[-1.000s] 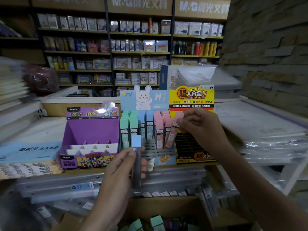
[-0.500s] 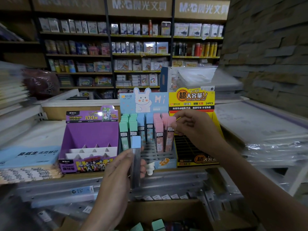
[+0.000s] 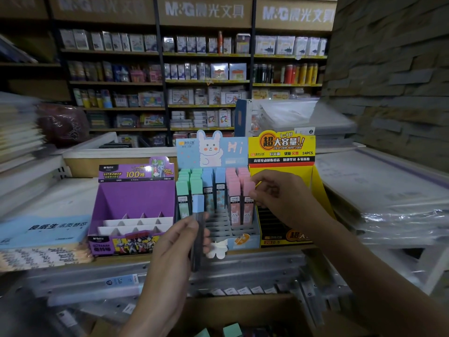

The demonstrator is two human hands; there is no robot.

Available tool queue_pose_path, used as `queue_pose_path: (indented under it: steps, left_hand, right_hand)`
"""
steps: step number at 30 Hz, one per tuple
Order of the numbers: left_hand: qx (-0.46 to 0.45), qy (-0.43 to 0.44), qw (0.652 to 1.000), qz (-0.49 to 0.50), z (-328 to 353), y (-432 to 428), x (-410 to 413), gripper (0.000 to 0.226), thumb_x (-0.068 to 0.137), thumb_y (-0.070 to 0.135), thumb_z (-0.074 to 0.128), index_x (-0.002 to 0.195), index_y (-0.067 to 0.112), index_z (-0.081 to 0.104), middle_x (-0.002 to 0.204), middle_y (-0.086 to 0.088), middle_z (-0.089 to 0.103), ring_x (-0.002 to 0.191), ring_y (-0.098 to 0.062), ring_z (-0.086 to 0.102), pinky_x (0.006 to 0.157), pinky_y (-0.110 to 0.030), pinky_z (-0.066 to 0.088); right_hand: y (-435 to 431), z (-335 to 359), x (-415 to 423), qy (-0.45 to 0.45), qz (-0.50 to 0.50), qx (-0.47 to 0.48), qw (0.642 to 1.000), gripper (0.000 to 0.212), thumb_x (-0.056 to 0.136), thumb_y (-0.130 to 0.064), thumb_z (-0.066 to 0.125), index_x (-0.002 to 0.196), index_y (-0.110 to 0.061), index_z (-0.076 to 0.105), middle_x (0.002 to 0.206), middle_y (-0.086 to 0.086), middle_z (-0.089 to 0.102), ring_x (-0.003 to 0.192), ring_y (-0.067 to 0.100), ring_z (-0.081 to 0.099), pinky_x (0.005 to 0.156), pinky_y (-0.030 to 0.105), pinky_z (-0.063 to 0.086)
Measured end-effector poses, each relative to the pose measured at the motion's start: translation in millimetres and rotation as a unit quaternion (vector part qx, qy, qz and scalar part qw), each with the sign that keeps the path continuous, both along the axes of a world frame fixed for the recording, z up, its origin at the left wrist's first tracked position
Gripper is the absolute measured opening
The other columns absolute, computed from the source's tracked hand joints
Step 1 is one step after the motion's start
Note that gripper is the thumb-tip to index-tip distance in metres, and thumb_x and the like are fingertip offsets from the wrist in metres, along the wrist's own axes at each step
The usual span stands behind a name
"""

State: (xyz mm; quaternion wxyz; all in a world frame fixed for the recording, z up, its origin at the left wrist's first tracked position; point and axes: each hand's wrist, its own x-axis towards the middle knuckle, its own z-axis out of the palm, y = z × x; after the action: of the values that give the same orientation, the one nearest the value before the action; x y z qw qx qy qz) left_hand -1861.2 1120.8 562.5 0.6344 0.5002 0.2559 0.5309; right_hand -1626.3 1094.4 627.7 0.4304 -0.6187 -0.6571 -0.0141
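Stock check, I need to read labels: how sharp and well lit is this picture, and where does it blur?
Head view: dim; print on the rabbit display box and yellow display box reads sharp; the left hand and its blue-capped lead case are soft, the right hand on a pink-capped lead case clearer; head view's edges smear, wide-angle bending the shelves; plastic wrap glints.

Shop counter, seen looking down at two hands. The left hand [image 3: 175, 242] grips a blue-capped case [image 3: 198, 207] upright in front of a rabbit box [image 3: 233, 152], which holds rows of green, blue and pink cases. The right hand [image 3: 281, 200] pinches the cap of a pink case [image 3: 248, 203] standing at the box's right edge. A purple box [image 3: 136, 205] stands just left of it and a yellow box [image 3: 281, 147] just right. Stocked shelves [image 3: 206, 81] fill the background.
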Motion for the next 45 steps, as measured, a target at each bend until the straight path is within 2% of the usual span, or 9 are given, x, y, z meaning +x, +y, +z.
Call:
queue_pose_path:
  steps: [9,13,16,20,26,31,34,39,45]
  left_hand:
    - [0.069,0.017,0.997,-0.004,8.2,1.9,4.7,0.025,0.073,0.041,0.075,0.094,0.027,0.075,0.079,0.0,0.056,0.079,-0.019,0.055,0.076,-0.038,0.048]
    - [0.093,0.028,0.995,0.005,15.1,9.8,10.2,0.033,0.072,0.038,0.078,0.099,0.021,0.07,0.088,-0.008,0.051,0.085,-0.027,0.056,0.076,-0.026,0.056]
    - [0.105,0.025,0.994,-0.001,21.9,14.6,16.9,0.025,0.082,0.03,0.072,0.096,0.01,0.065,0.09,-0.008,0.047,0.085,-0.03,0.055,0.078,-0.028,0.06]
    - [0.124,0.066,0.99,0.005,29.1,17.8,23.1,0.023,0.084,0.043,0.067,0.092,0.022,0.072,0.094,-0.01,0.065,0.103,-0.041,0.063,0.099,-0.056,0.053]
    - [0.132,0.084,0.987,0.024,33.2,21.5,32.0,0.027,0.079,0.045,0.072,0.099,0.029,0.077,0.102,0.0,0.075,0.101,-0.014,0.069,0.092,-0.032,0.052]
    - [0.154,0.092,0.983,0.039,32.5,26.2,36.9,0.009,0.085,0.034,0.074,0.089,0.041,0.077,0.079,0.014,0.069,0.078,-0.004,0.062,0.08,-0.026,0.054]
    - [0.185,0.11,0.975,0.06,31.0,30.3,39.7,0.018,0.091,0.024,0.073,0.088,0.041,0.076,0.073,0.015,0.066,0.073,-0.003,0.06,0.073,-0.023,0.055]
    - [0.204,0.12,0.968,0.078,31.0,32.9,44.5,0.007,0.09,0.02,0.074,0.09,0.027,0.076,0.073,0.012,0.066,0.072,-0.005,0.06,0.07,-0.019,0.055]
    - [0.248,0.145,0.95,0.127,39.7,40.2,33.9,0.01,0.091,0.021,0.074,0.089,0.03,0.073,0.075,0.007,0.07,0.069,-0.01,0.063,0.067,-0.03,0.056]
  right_hand:
    - [-10.4,-6.2,-2.9,0.042,-0.022,0.046,0.998,0.02,0.083,-0.026,0.08,0.102,-0.026,0.074,0.081,-0.01,0.071,0.079,0.002,0.064,0.069,0.011,0.051]
    - [-26.7,-14.5,5.7,0.028,-0.055,0.051,0.997,0.008,0.091,-0.024,0.071,0.098,-0.024,0.076,0.085,-0.024,0.067,0.089,-0.011,0.062,0.072,0.003,0.047]
    - [-41.2,-23.2,15.9,0.011,-0.064,0.04,0.997,0.007,0.094,-0.021,0.067,0.093,-0.022,0.074,0.085,-0.019,0.067,0.086,-0.002,0.063,0.068,0.014,0.053]
    - [-54.9,-37.4,22.6,-0.072,-0.07,0.044,0.994,0.015,0.095,-0.018,0.063,0.084,-0.017,0.072,0.077,-0.009,0.062,0.072,0.006,0.057,0.061,0.031,0.05]
    - [-61.0,-56.6,26.1,-0.096,-0.068,0.038,0.992,0.028,0.098,-0.017,0.059,0.071,-0.017,0.065,0.075,-0.01,0.054,0.077,0.008,0.048,0.067,0.027,0.041]
    - [-59.9,-59.4,23.0,-0.103,-0.097,0.06,0.988,0.024,0.096,-0.015,0.063,0.072,-0.016,0.066,0.076,-0.007,0.056,0.075,0.013,0.048,0.064,0.036,0.046]
    - [-60.1,-60.4,22.8,-0.106,-0.103,0.063,0.987,0.025,0.096,-0.016,0.063,0.071,-0.015,0.066,0.075,-0.006,0.056,0.074,0.016,0.049,0.063,0.04,0.047]
    - [-61.8,-60.1,21.0,-0.102,-0.111,0.058,0.987,0.024,0.095,-0.018,0.064,0.072,-0.016,0.067,0.074,-0.008,0.056,0.073,0.014,0.05,0.061,0.04,0.047]
    - [-64.8,-58.5,19.5,-0.102,-0.116,0.052,0.987,0.024,0.095,-0.018,0.064,0.072,-0.015,0.067,0.075,-0.007,0.056,0.073,0.015,0.05,0.061,0.041,0.047]
